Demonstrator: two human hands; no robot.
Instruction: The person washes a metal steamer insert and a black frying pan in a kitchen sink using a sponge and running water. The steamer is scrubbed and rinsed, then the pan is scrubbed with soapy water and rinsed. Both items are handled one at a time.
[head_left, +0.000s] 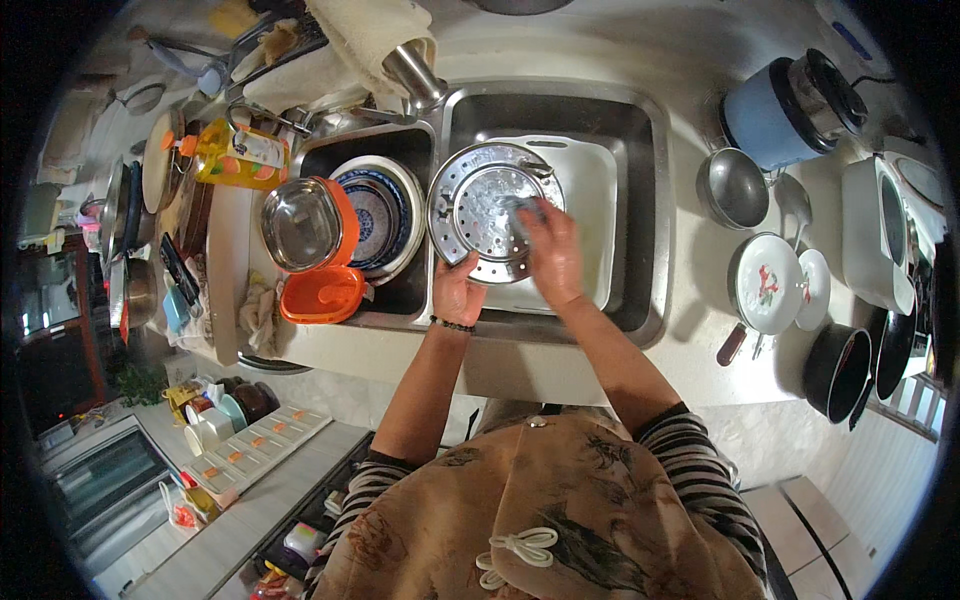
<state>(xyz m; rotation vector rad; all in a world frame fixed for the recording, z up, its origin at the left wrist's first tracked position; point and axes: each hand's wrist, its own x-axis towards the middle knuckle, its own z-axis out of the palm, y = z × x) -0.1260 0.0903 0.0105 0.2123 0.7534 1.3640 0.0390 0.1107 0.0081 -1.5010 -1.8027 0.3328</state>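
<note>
A round perforated stainless steel steamer rack (480, 169) is tilted over the right sink basin (637, 210). My left hand (459, 291) grips its near rim, with the thumb on the upper face. In my right hand (556, 255) is a grey scouring pad (517, 210), blurred and partly covered by the fingers, pressed on the right half of the rack. Beneath the rack sits a white rectangular basin (592, 270) holding some cloudy water. Small folded legs stand out on the rack's face.
In the left basin are stacked bowls (367, 217). An orange-rimmed steel container (300, 225) and an orange lid (322, 295) lie at its edge, below a yellow detergent bottle (240, 154). A metal bowl (733, 187), floral plates (769, 283) and a dark pot (838, 373) stand on the right counter.
</note>
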